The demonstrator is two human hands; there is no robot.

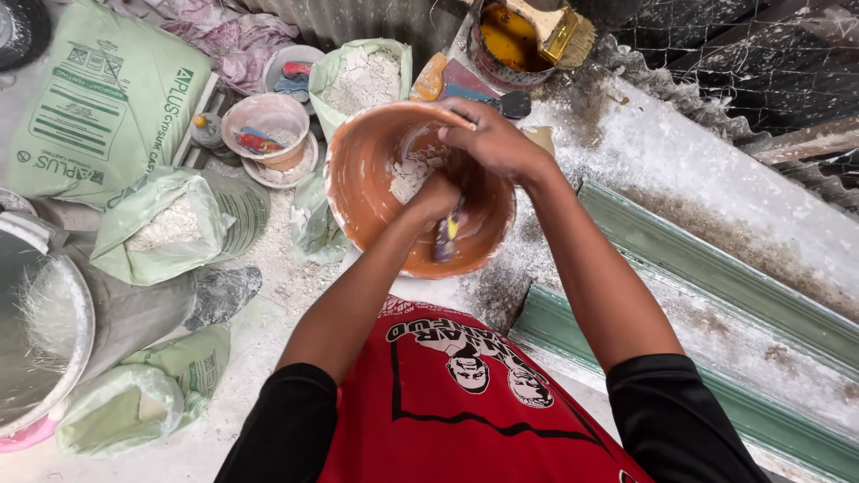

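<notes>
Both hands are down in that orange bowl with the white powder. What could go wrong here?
The orange bowl looks tilted, steadied only by the right hand on its rim, so it might tip and spill the white lumps. The left hand works a small tool inside; scraping hard could flick powder out. Open bags of powder sit close by and could get knocked.

Powder bags [170, 228] and small bowls [266, 125] crowd left of the orange bowl [367, 170]; the dusty ledge [680, 170] on the right lies open.
</notes>
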